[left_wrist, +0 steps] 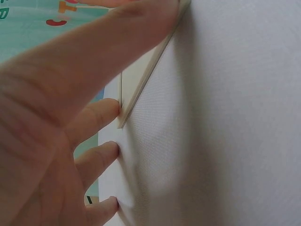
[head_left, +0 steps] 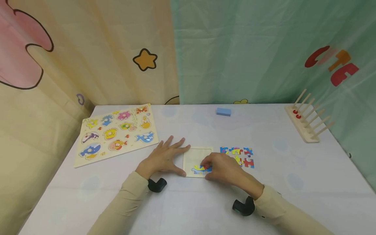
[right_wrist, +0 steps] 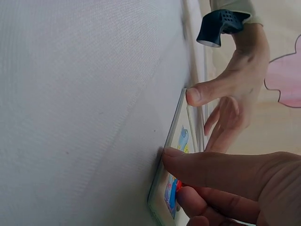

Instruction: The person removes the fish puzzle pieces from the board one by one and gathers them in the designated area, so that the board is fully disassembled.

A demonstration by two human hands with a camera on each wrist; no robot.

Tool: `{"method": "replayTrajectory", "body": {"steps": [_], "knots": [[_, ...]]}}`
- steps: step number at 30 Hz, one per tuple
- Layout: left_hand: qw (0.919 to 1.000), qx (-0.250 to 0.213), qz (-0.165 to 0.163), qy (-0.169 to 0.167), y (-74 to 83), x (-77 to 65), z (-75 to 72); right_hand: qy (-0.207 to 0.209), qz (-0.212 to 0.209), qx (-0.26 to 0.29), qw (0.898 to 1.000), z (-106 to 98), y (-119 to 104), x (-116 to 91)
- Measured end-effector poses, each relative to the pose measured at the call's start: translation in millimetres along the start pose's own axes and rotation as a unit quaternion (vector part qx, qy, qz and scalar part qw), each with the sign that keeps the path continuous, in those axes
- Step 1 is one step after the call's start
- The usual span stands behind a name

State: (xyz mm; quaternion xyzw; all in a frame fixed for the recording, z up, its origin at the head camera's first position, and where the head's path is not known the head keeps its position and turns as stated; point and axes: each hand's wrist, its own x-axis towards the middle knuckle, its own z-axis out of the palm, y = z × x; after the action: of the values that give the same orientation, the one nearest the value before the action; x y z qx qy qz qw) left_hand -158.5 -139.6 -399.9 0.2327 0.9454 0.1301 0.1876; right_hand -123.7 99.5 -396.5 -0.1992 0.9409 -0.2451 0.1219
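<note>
A small wooden puzzle tray (head_left: 195, 156) lies flat on the table, with a few joined blue and yellow jigsaw pieces (head_left: 197, 170) along its near side. With fingers spread, my left hand (head_left: 165, 157) steadies the tray's left side; its thumb (left_wrist: 155, 21) rests on the near edge. My right hand (head_left: 224, 167) bends over the near right corner. Its thumb (right_wrist: 175, 155) lies at the tray edge and its curled fingers hold a partly red jigsaw piece (right_wrist: 178, 185) low against the tray, mostly hidden. Loose jigsaw pieces (head_left: 248, 162) lie just right of the tray, partly behind this hand.
A large sea-animal peg board (head_left: 98, 132) lies at the back left. The blue block (head_left: 223, 112) sits near the table's back edge. At the far right stands a wooden rack (head_left: 308, 132) with upright pegs and two red beads. Curtains hang behind the table.
</note>
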Motion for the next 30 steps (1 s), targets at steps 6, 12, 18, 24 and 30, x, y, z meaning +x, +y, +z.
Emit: {"method": "replayTrajectory", "body": {"steps": [6, 12, 18, 24, 30], "knots": [[1.0000, -0.001, -0.001, 0.000, 1.0, -0.9, -0.6, 0.002, 0.006, 0.007, 1.000, 0, -2, -1], [1.0000, -0.003, -0.001, 0.000, 1.9, -1.7, -1.6, -0.010, 0.000, 0.041, 0.999, -2, -3, 0], [1.0000, -0.002, -0.007, -0.003, 1.9, -1.6, -1.7, -0.014, 0.003, 0.088, 0.996, -6, -3, -1], [1.0000, -0.005, -0.004, -0.002, 0.0, -1.8, -0.8, 0.011, -0.004, 0.154, 0.988, -3, 4, 2], [1.0000, -0.007, -0.002, -0.002, -0.2, -0.9, -1.0, 0.021, 0.015, 0.228, 0.973, -12, 19, -4]]}}
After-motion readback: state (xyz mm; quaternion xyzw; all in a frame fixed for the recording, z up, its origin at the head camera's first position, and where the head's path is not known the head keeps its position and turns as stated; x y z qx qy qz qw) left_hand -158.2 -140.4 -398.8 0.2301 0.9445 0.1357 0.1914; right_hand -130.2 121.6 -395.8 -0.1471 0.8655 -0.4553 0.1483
